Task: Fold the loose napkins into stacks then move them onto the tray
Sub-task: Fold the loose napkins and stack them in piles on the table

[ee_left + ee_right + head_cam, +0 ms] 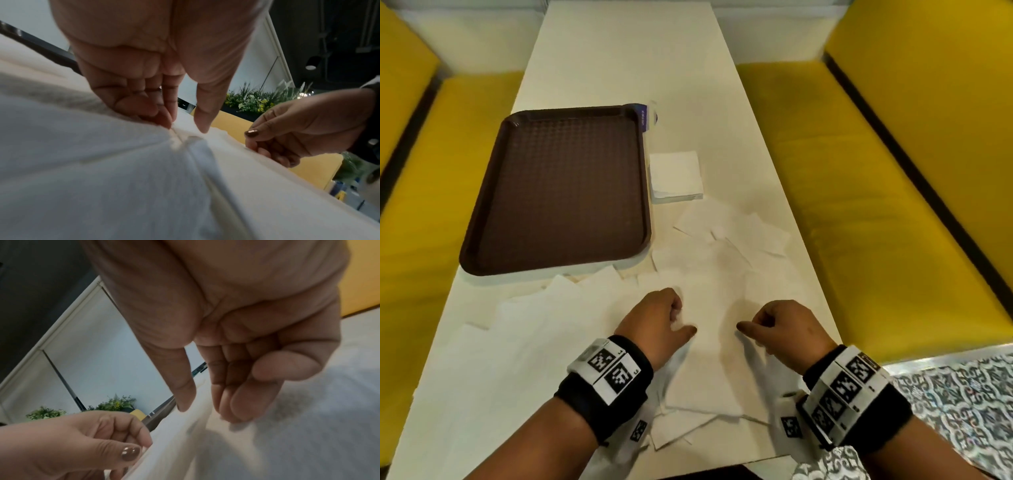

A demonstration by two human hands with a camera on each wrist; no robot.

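A white napkin point(714, 346) lies on the table near its front edge, between my two hands. My left hand point(678, 318) has curled fingers and pinches the napkin's left part into a raised ridge point(180, 141) between thumb and fingertips. My right hand point(753, 325) is curled too, with its thumb over the napkin's right edge point(197, 402) and its fingers behind it. The thumbs point toward each other. The brown tray point(565, 192) lies at the left with nothing on it. A squared stack of folded napkins point(676, 176) sits just right of the tray.
Several loose napkins point(732, 229) overlap between the stack and my hands, and more point(534, 325) spread to the left below the tray. Yellow bench seats point(859, 188) flank the table. A small purple and white item point(647, 116) sits behind the tray's far right corner.
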